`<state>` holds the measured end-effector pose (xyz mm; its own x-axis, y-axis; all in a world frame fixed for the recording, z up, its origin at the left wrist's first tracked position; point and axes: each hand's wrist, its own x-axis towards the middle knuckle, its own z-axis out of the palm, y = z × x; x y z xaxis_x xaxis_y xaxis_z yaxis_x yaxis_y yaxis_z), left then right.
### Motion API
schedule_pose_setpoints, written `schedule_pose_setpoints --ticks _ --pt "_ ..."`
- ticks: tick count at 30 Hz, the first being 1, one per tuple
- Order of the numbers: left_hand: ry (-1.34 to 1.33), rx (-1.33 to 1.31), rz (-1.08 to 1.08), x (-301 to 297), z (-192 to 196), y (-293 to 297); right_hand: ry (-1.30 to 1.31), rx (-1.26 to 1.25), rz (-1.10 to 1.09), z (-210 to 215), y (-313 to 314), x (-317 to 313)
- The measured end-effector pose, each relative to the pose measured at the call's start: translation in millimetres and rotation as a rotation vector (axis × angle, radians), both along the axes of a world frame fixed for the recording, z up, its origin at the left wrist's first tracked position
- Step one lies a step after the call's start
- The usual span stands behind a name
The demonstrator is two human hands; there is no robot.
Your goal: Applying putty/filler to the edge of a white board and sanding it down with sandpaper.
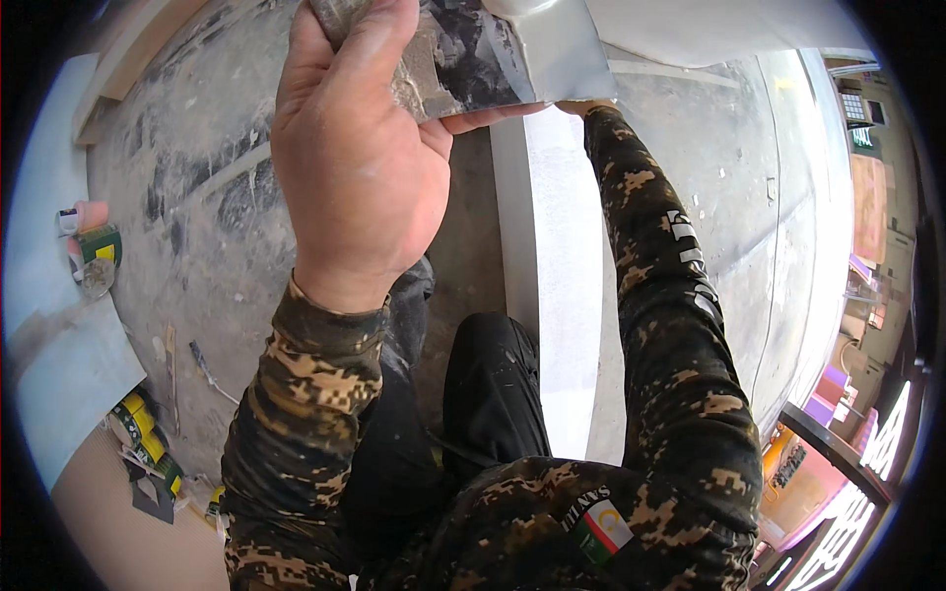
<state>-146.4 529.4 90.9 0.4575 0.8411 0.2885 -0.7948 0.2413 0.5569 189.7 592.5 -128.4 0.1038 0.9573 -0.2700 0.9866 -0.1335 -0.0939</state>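
Note:
At the top of the head view, my left hand (360, 187) is closed round the left end of a broad metal plastering blade (572, 64). One of its fingers stretches along under the lower edge. Dried grey and dark filler crusts the blade's left part, while its right part is smooth and grey. A lump of white putty (522, 5) shows at the top edge of the picture. Only a sliver of my right hand (588, 105) appears below the blade's right corner; its fingers are hidden behind the metal.
A long white strip (564, 227) runs below the blade, beside my knees. On the stained concrete floor (217, 236) at left lie a thin stick (171, 374) and a slim tool (202, 362). Beyond them are a pink tub (92, 215), a green container (103, 246) and yellow-black packages (148, 438).

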Motion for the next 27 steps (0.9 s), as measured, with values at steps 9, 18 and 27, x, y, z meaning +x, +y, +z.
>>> schedule_pose_setpoints --ticks 9,18,27 --pt "-0.034 -0.023 -0.017 -2 0 0 -0.079 -0.037 0.003 -4 3 -10" --pt "-0.068 -0.055 -0.037 -8 1 -1 -0.033 0.041 -0.052 -8 3 -12" --pt "-0.108 -0.078 -0.049 -9 1 0 -0.061 0.008 0.116 -16 1 -13"
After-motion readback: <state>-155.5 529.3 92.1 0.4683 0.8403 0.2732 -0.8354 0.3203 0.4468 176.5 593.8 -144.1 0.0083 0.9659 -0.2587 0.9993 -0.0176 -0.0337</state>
